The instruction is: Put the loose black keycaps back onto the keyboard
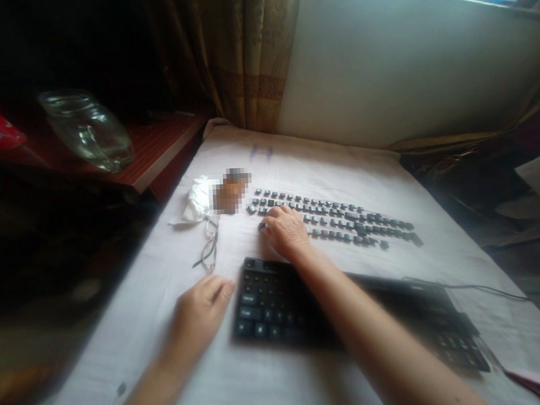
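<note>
A black keyboard (280,333) lies on the cloth-covered surface, its middle crossed by my right forearm. Some lettered keys show at its left end, while other parts look bare of caps. Beyond it, loose black keycaps (328,209) stand in several slanting rows. My right hand (287,230) is at the left end of these rows, fingers bent down, with a dark keycap (262,225) at the fingertips. Beside the keyboard's left edge, my left hand (203,304) rests curled, thumb against the fingers; whatever may be inside is hidden.
Eyeglasses (209,250) lie left of the keycaps, near a crumpled white cloth or tissue (197,200) and a blurred-out brown item (230,192). A glass jar (88,130) is on a wooden shelf (164,144) at left. A cable (484,287) runs off right.
</note>
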`<state>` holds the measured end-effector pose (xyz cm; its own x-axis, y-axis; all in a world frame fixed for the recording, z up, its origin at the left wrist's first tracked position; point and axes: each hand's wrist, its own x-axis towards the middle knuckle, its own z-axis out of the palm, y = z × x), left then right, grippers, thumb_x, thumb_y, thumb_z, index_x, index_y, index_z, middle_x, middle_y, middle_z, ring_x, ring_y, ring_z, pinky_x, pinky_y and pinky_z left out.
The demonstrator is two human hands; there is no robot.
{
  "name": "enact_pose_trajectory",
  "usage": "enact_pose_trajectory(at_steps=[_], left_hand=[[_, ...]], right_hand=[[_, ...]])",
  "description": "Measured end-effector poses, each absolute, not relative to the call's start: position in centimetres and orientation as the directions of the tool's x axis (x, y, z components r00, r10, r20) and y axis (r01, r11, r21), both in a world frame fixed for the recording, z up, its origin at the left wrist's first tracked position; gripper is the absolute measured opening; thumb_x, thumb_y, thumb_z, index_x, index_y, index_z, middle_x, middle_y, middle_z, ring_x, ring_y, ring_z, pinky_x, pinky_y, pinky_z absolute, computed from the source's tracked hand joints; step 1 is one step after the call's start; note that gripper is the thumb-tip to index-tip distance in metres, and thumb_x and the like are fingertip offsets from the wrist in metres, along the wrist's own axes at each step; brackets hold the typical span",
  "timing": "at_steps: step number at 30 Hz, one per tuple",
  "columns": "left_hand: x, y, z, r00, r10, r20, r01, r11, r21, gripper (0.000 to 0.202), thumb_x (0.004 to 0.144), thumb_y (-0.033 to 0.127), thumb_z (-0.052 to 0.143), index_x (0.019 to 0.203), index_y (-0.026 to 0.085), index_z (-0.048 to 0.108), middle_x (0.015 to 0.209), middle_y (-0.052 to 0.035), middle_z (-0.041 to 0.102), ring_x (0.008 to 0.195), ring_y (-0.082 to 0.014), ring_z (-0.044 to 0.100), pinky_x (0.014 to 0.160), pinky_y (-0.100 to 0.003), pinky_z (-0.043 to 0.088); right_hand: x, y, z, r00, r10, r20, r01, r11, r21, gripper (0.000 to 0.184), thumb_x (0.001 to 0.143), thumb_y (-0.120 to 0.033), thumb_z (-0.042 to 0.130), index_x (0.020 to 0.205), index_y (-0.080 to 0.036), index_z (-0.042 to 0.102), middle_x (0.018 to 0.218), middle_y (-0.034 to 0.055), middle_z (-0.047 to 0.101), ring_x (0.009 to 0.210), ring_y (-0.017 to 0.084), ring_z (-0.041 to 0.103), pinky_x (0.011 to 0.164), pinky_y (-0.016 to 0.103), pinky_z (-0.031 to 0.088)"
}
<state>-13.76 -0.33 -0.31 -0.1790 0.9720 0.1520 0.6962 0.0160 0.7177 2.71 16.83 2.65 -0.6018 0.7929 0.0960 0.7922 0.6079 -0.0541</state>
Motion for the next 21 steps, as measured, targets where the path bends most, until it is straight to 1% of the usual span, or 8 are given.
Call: enact_pose_trajectory(at_steps=[3, 5, 7, 10, 12, 13, 16, 21], left_hand=[[-13.8, -0.3, -0.2, -0.172, 0.974, 0.148, 0.700, 0.015, 0.714, 0.040, 0.094, 0.043, 0.044, 0.064, 0.021, 0.059, 0.064, 0.0005, 0.059, 0.060, -0.0132, 0.056, 0.060, -0.023, 0.041], [-13.8, -0.3, -0.2, -0.166, 0.974, 0.154, 0.701, 0.007, 0.713, 0.040, 0.094, 0.043, 0.044, 0.064, 0.021, 0.060, 0.064, 0.0006, 0.059, 0.060, -0.0131, 0.056, 0.060, -0.023, 0.042], [-13.8, -0.4, -0.2, -0.160, 0.974, 0.158, 0.700, 0.000, 0.714, 0.040, 0.094, 0.042, 0.045, 0.065, 0.021, 0.060, 0.064, 0.0006, 0.060, 0.060, -0.0130, 0.057, 0.061, -0.023, 0.042], [-13.7, -0.5, -0.2, -0.150, 0.976, 0.155, 0.702, -0.005, 0.713, 0.038, 0.095, 0.041, 0.045, 0.067, 0.021, 0.062, 0.067, 0.0003, 0.062, 0.063, -0.0133, 0.059, 0.062, -0.023, 0.043], [-13.6, -0.6, -0.1, -0.143, 0.978, 0.153, 0.704, -0.008, 0.710, 0.036, 0.095, 0.040, 0.045, 0.070, 0.021, 0.064, 0.070, -0.0001, 0.064, 0.065, -0.0137, 0.060, 0.064, -0.023, 0.044], [-13.5, -0.6, 0.0, -0.137, 0.979, 0.151, 0.706, -0.011, 0.708, 0.035, 0.095, 0.040, 0.045, 0.072, 0.022, 0.065, 0.072, -0.0001, 0.065, 0.066, -0.0139, 0.061, 0.065, -0.023, 0.044], [-13.3, -0.7, 0.2, -0.119, 0.981, 0.153, 0.710, -0.024, 0.704, 0.033, 0.094, 0.039, 0.046, 0.074, 0.023, 0.066, 0.073, 0.0001, 0.066, 0.067, -0.0143, 0.061, 0.066, -0.024, 0.045], [-13.1, -0.8, 0.4, -0.113, 0.976, 0.183, 0.710, -0.050, 0.702, 0.026, 0.093, 0.037, 0.049, 0.079, 0.023, 0.067, 0.077, 0.0000, 0.067, 0.070, -0.0147, 0.063, 0.066, -0.024, 0.046]], right_hand=[[2.6, 16.8, 2.9, -0.598, 0.794, 0.109, 0.793, 0.606, -0.065, 0.018, 0.091, -0.023, 0.059, 0.095, -0.017, 0.075, 0.108, 0.0130, 0.067, 0.103, 0.028, 0.053, 0.084, 0.039, 0.044], [2.9, 16.4, 3.3, -0.580, 0.800, 0.151, 0.795, 0.597, -0.109, 0.017, 0.091, -0.023, 0.059, 0.094, -0.017, 0.075, 0.107, 0.0122, 0.068, 0.102, 0.027, 0.054, 0.085, 0.039, 0.044], [3.7, 15.1, 3.6, -0.553, 0.804, 0.218, 0.784, 0.591, -0.191, 0.014, 0.090, -0.023, 0.061, 0.093, -0.018, 0.074, 0.106, 0.0104, 0.069, 0.099, 0.026, 0.057, 0.086, 0.038, 0.046], [5.5, 11.6, 4.0, -0.530, 0.794, 0.298, 0.706, 0.608, -0.364, 0.008, 0.086, -0.022, 0.066, 0.091, -0.020, 0.072, 0.102, 0.0078, 0.071, 0.096, 0.024, 0.062, 0.083, 0.036, 0.050], [6.7, 8.8, 3.9, -0.552, 0.780, 0.294, 0.621, 0.620, -0.480, 0.011, 0.086, -0.020, 0.066, 0.095, -0.020, 0.070, 0.098, 0.0068, 0.071, 0.092, 0.021, 0.064, 0.081, 0.034, 0.053], [7.2, 7.5, 3.8, -0.561, 0.778, 0.283, 0.596, 0.617, -0.514, 0.012, 0.086, -0.020, 0.065, 0.097, -0.021, 0.069, 0.097, 0.0065, 0.071, 0.090, 0.020, 0.065, 0.079, 0.033, 0.054], [8.0, 4.7, 3.1, -0.571, 0.779, 0.259, 0.578, 0.605, -0.547, 0.013, 0.084, -0.018, 0.066, 0.096, -0.020, 0.069, 0.097, 0.0070, 0.071, 0.087, 0.020, 0.067, 0.075, 0.031, 0.056], [7.9, 3.4, 2.0, -0.563, 0.793, 0.234, 0.609, 0.589, -0.531, 0.013, 0.083, -0.017, 0.066, 0.095, -0.021, 0.069, 0.097, 0.0077, 0.072, 0.086, 0.020, 0.068, 0.073, 0.030, 0.056]])
